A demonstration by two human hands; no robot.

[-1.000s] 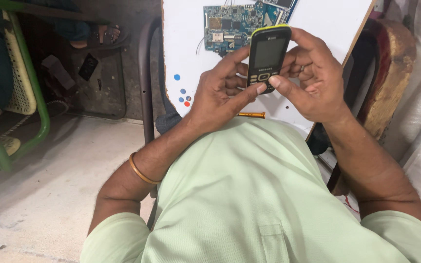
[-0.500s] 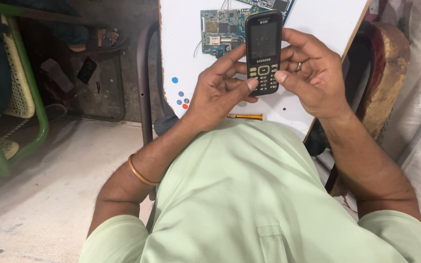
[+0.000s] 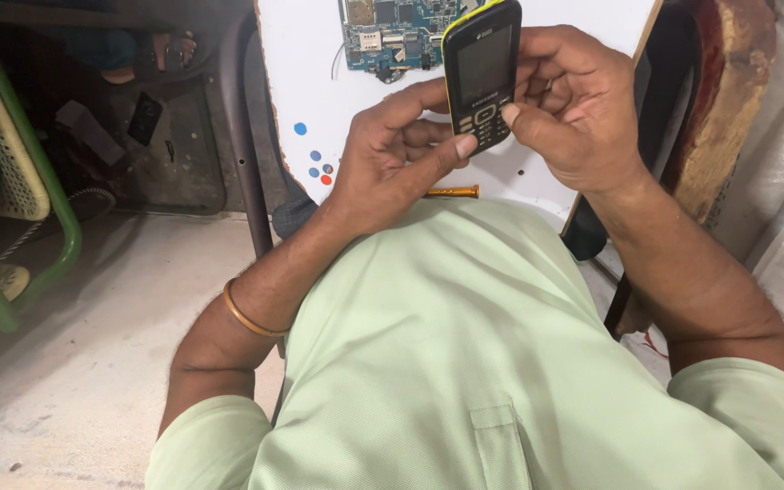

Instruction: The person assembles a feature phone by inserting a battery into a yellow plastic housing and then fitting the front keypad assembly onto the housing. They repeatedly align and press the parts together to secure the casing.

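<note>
Upper centre of the frame, both hands grip a black keypad phone [image 3: 483,73] with a yellow edge, upright above the white board [image 3: 301,73]. The left hand [image 3: 392,159] closes around its lower left, thumb on the keys; the right hand [image 3: 573,104] wraps its right side, hiding that edge. A blue circuit board [image 3: 392,32] is cut off at the top. An orange screwdriver [image 3: 453,191] lies half hidden beneath the left hand.

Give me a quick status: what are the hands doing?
Left hand and right hand both grip black keypad phone, thumbs on keys. Circuit board, orange screwdriver lie untouched on white board.
</note>
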